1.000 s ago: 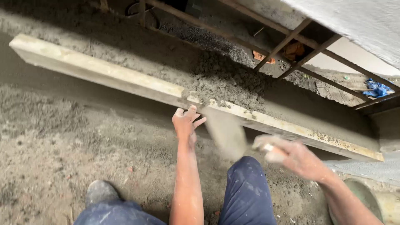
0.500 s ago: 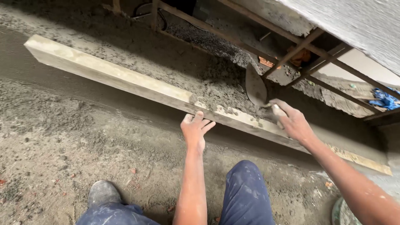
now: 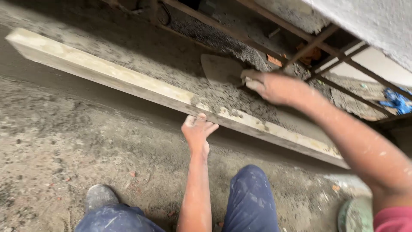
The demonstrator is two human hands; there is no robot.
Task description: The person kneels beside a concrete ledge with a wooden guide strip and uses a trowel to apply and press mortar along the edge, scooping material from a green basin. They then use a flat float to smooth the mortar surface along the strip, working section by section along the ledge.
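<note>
head view:
left hand [image 3: 197, 132]: fingers spread, pressed flat on the near face of the wooden board [image 3: 107, 73], bracing it.
right hand [image 3: 270, 87]: clamped on trowel [image 3: 221, 69], blade on wet mortar [image 3: 231, 101] behind the board.
step: spreading mortar, likely.
next: needs steady board, flat blade.

Rough pale wooden plank [image 3: 128, 83], gritty wet mortar [image 3: 240, 101], matt metal trowel [image 3: 221, 68]

Soft, even daylight fills the scene, brightest at the upper right, where the white wall [image 3: 365, 21] nearly washes out. Shadow gathers under the metal bars [image 3: 317, 43] and along the near side of the wooden board [image 3: 107, 73]. The right hand [image 3: 274, 88] and its trowel [image 3: 221, 68] are smeared by motion blur (the forearm too), while the left hand [image 3: 198, 133] stays fairly sharp.
</note>
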